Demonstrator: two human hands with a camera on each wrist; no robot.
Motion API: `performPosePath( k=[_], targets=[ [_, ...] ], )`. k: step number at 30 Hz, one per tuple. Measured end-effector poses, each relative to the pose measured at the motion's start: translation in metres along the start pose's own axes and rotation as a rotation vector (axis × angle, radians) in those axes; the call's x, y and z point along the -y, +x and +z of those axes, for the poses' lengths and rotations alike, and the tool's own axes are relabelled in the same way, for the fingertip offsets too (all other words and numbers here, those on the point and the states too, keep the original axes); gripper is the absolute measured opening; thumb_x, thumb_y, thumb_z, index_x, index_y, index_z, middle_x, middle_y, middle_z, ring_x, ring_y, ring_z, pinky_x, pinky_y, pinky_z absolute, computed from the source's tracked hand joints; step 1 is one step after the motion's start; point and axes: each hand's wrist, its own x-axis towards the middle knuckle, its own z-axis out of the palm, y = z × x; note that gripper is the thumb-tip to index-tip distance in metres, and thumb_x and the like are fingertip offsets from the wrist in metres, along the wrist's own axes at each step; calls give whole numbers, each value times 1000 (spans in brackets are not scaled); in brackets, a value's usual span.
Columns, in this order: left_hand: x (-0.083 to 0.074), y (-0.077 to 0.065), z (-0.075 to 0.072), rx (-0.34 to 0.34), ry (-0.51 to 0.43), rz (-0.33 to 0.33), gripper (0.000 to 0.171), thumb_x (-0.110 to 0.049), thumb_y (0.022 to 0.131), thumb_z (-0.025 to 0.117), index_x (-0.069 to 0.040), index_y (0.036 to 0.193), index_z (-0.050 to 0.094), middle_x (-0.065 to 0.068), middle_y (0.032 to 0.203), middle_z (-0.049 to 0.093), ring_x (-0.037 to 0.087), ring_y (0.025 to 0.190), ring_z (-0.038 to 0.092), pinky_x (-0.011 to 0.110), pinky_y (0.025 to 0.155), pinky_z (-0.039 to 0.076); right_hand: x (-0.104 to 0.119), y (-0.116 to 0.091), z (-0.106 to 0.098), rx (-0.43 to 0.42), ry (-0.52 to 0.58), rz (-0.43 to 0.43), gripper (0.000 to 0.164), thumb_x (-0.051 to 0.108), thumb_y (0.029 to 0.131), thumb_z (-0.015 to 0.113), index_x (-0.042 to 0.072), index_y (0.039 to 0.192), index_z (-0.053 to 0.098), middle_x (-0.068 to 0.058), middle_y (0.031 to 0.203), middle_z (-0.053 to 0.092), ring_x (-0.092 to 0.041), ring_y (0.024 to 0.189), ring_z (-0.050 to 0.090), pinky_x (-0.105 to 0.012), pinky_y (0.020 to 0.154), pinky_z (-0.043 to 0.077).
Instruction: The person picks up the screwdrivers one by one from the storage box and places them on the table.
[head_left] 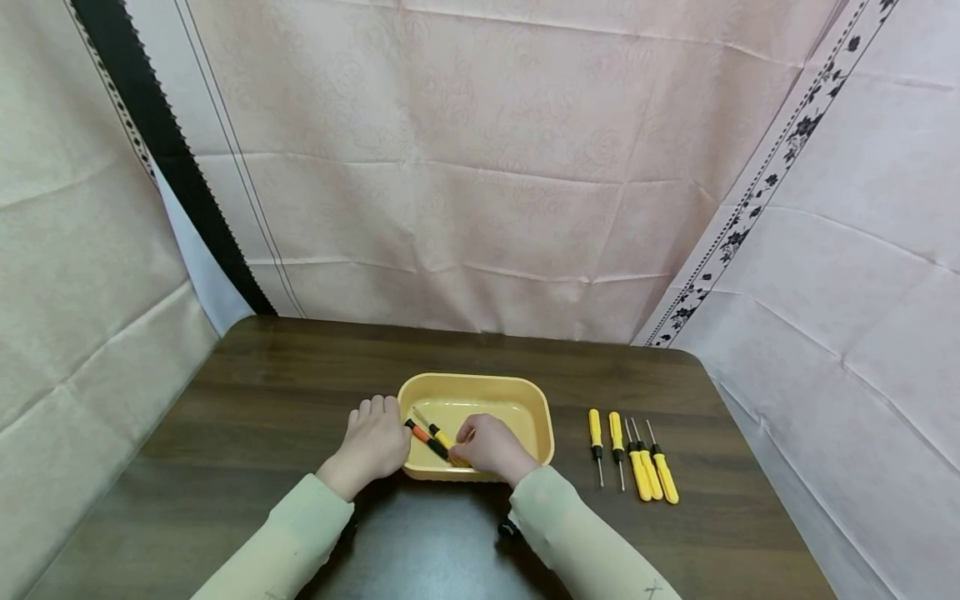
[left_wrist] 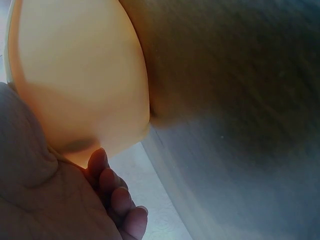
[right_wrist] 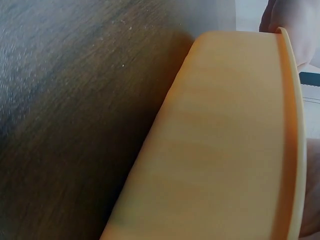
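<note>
A yellow plastic tray [head_left: 480, 382] stands on the table, with a yellow-handled screwdriver [head_left: 442, 437] and an orange-and-black screwdriver [head_left: 426, 438] lying slantwise in its left part. My left hand [head_left: 377, 435] rests against the tray's left rim, fingers extended along the outside. In the left wrist view its relaxed fingers [left_wrist: 121, 200] show beyond the tray's corner. Reaching over the near rim, my right hand [head_left: 491, 446] has its fingers bent inside the tray and pinches the handle end of the yellow-handled screwdriver. The right wrist view shows mostly the tray's outer wall [right_wrist: 225, 130].
To the right of the tray, several yellow-handled screwdrivers [head_left: 641, 471] lie on the dark wooden table [head_left: 225, 467]. Two have tips toward me; the others point away. Pale patterned cloth [head_left: 480, 167] hangs behind the table and along both sides.
</note>
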Motion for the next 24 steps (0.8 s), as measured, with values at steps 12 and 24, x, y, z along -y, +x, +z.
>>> performPosePath(
  k=[12,24],
  targets=[
    [1,2,4,3,36,-3,26,-23,95,52,1,103,47,12,90,40,29,81,35,42,73,30,7,2,1,-27,-135,-70,17,20,82,72,17,66,65,8,63,58,-11,59,52,-29,59,44],
    [1,1,4,-8,24,-5,26,-23,95,52,1,103,47,12,90,40,29,82,36,42,73,29,23,10,4,-28,-353,-78,42,19,74,74,17,46,43,8,42,28,-11,41,30,-27,42,29]
  ],
)
